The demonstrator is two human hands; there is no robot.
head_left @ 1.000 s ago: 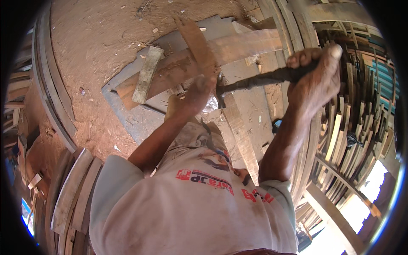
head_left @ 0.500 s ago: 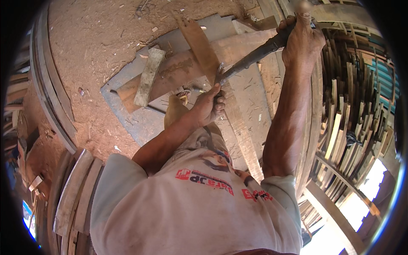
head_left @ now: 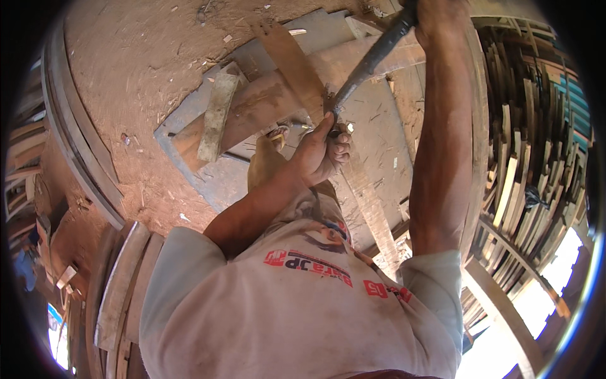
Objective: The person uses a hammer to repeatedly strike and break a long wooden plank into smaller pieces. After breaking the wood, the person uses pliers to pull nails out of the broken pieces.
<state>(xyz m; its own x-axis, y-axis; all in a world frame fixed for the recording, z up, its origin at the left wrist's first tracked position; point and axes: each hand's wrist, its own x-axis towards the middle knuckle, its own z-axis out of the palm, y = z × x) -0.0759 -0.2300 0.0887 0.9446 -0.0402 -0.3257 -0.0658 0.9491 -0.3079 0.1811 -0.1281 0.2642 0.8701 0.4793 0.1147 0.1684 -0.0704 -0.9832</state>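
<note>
Sawdust-strewn floor (head_left: pixel 126 76); right hand (head_left: pixel 442 16) grips hammer (head_left: pixel 369 63), left hand (head_left: pixel 319 155) steadies plank (head_left: pixel 297 69).

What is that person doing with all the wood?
A person is working at a rough wooden bench. The right hand, raised at the top of the picture, has its grip on a long dark metal tool. The left hand holds a thin upright wooden slat where the tool's tip meets it. Sawdust covers the ground.
</note>
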